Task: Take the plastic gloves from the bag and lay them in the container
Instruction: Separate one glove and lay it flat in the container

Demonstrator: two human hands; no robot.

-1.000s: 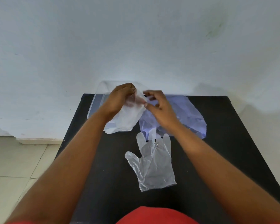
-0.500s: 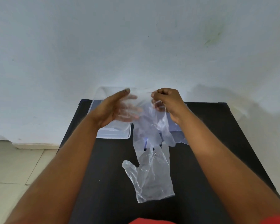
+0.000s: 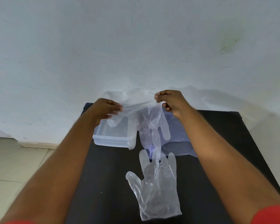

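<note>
A clear plastic glove [image 3: 149,126] hangs stretched between my hands, cuff up and fingers down, above the black table [image 3: 103,183]. My left hand [image 3: 103,110] pinches one side of its cuff and my right hand [image 3: 171,101] pinches the other. Behind the glove's left part stands the clear plastic container [image 3: 111,138] at the table's far left. A second clear glove [image 3: 155,186] lies flat on the table near me, fingers pointing away. The bluish plastic bag [image 3: 179,143] lies flat to the right of the container, partly hidden by the hanging glove.
A white wall [image 3: 136,46] rises right behind the table's far edge. Tiled floor [image 3: 14,167] shows to the left, below the table's left edge. My forearms reach in from both lower corners.
The glove was pulled out of the bag, lifted, and spread wide between both hands. The bag dropped flat onto the table. My left hand closed on the cuff.
</note>
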